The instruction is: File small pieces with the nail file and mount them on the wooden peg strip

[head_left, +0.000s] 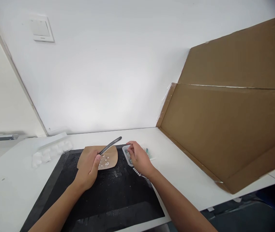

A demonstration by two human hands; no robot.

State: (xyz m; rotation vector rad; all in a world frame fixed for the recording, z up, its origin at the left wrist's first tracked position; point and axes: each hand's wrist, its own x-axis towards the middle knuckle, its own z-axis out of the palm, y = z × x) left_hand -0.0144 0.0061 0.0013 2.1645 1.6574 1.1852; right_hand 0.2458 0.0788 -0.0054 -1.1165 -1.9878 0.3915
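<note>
In the head view, your left hand (87,174) pinches a slim, dark, slightly curved strip (111,144) near its lower end, the thumb on top, while the free end slants up toward your right. The strip is over a brown sheet (113,154) that carries small white pieces (106,163). It looks light and fairly stiff, perhaps smooth enough to turn in your fingers, so it is best held close to that lower end between thumb and fingertips, away from the free tip. Your right hand (140,161) has its fingers curled over a shallow white tray (124,153) of small bits; whether they pinch anything, you cannot tell from here. The pieces look tiny and likely to scatter or stick, and the sheet seems thin enough to tip them off if you press its edge. A row of little white pieces (137,172) lies just beside the tray, under your right wrist, so keep that wrist high. Both sheet and tray are on or at the black mat (118,196) on the white desk (183,170). Clear packaging (51,152) lies to the left; a big cardboard panel (224,129) limits room on the right.
</note>
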